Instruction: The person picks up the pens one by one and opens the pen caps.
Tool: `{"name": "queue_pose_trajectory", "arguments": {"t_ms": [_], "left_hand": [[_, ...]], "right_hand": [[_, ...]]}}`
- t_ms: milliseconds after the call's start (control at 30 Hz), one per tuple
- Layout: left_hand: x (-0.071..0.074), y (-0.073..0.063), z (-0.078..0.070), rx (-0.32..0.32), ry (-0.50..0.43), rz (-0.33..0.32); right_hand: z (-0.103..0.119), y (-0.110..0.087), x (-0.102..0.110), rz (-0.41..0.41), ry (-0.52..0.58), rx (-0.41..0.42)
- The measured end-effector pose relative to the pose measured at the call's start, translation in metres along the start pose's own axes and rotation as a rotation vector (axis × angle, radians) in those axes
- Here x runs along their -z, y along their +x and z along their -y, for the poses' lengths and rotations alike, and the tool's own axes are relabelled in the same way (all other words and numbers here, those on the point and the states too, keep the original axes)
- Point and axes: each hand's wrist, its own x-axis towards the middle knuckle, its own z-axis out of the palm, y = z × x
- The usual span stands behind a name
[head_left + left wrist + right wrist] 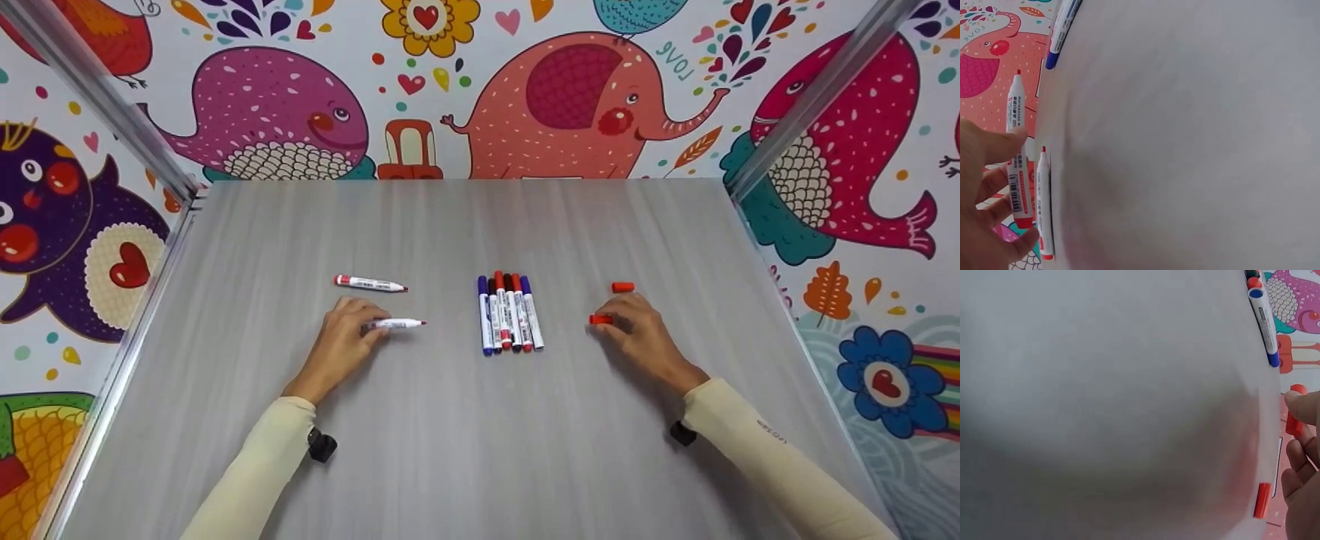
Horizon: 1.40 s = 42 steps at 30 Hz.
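My left hand (346, 341) pinches an uncapped whiteboard marker (1018, 112) between thumb and fingers, its red tip pointing right in the head view. Just beyond that hand a second uncapped red marker (371, 284) lies on the table. On the right side, my right hand (637, 334) pinches a red cap (1294, 410) between thumb and fingers. Another red cap (622, 287) lies on the table just past its fingers. Between the hands sits a row of several capped markers (510, 313) in blue, red and dark colours, side by side.
The grey wood-grain table (450, 450) ends at a wall (420, 90) printed with cartoon animals. Metal posts (97, 97) rise at its far corners. A small black device (321, 445) sits at the left wrist, and a similar one (682, 433) at the right.
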Motion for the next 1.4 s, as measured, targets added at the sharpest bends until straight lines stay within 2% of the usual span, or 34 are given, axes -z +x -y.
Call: {"name": "queue_pose_trajectory", "arguments": {"t_ms": [167,333,567,700,1033,1267,1400], "left_hand": [[0.001,0.001,0.011,0.016,-0.012,-0.017],[0.001,0.003,0.023,0.036,-0.046,-0.024],[0.002,0.007,0.042,-0.004,-0.066,-0.034],[0.005,0.008,0.051,0.000,-0.050,-0.034],[0.010,0.013,0.057,-0.015,0.004,-0.036],[0.013,0.017,0.060,0.043,0.000,0.003],[0.013,0.019,0.063,0.053,0.003,0.001]], "right_hand": [[-0.009,-0.002,0.004,-0.021,-0.008,0.000],[-0.017,-0.006,0.009,-0.035,-0.012,-0.060],[-0.027,-0.011,0.015,-0.063,-0.034,-0.113],[-0.031,-0.013,0.019,-0.075,-0.045,-0.130],[-0.039,-0.010,0.025,-0.091,-0.091,-0.169],[-0.046,-0.005,0.025,-0.110,-0.105,-0.156],[-0.049,-0.003,0.024,-0.107,-0.105,-0.172]]}}
